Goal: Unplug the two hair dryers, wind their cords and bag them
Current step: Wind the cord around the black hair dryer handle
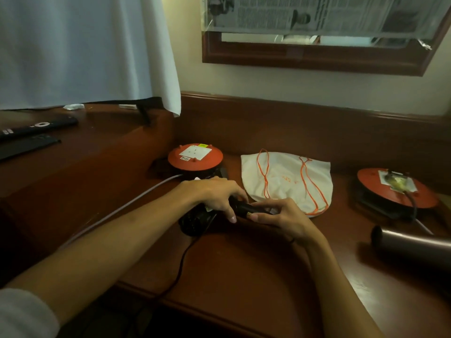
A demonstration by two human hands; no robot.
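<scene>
A black hair dryer (195, 222) lies on the wooden desk (244, 269) in front of me. My left hand (214, 195) grips it near where the handle meets the body. My right hand (280, 215) pinches the end of its handle. Its black cord (181, 264) trails off the desk's front edge. Two white drawstring bags (285, 181) with orange strings lie flat behind my hands. A second, dark brown hair dryer (412, 247) lies at the right, its cord (412, 203) plugged into the right orange cord reel (395, 189).
A left orange cord reel (195, 157) with an empty white socket sits behind my left hand; its grey cable (127, 206) runs leftward. A raised shelf at left holds two remotes (36, 128). A curtain (85, 50) hangs above it; a framed mirror (317, 50) hangs on the wall.
</scene>
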